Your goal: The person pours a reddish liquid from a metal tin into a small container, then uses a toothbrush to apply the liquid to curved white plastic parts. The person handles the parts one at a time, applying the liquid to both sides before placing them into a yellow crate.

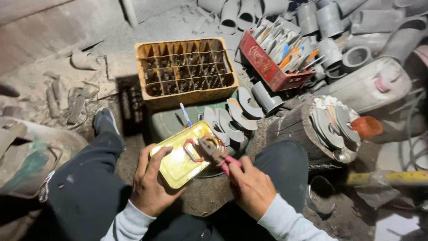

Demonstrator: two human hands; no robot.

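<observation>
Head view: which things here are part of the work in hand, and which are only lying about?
In hand:
left hand holding the yellow tin sheet
right hand gripping the red-handled snips, whose blades are at the sheet

Lying about:
yellow divided crate
red crate of cut pieces
wooden stump
grey pipe fittings

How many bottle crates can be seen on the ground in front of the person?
2. A yellow crate with dividers stands straight ahead past the knees. A red crate full of cut metal pieces stands to its right. Others may be hidden among the clutter.

tin sheet (185, 156) before crate (185, 71), log (298, 129) perhaps right
</observation>
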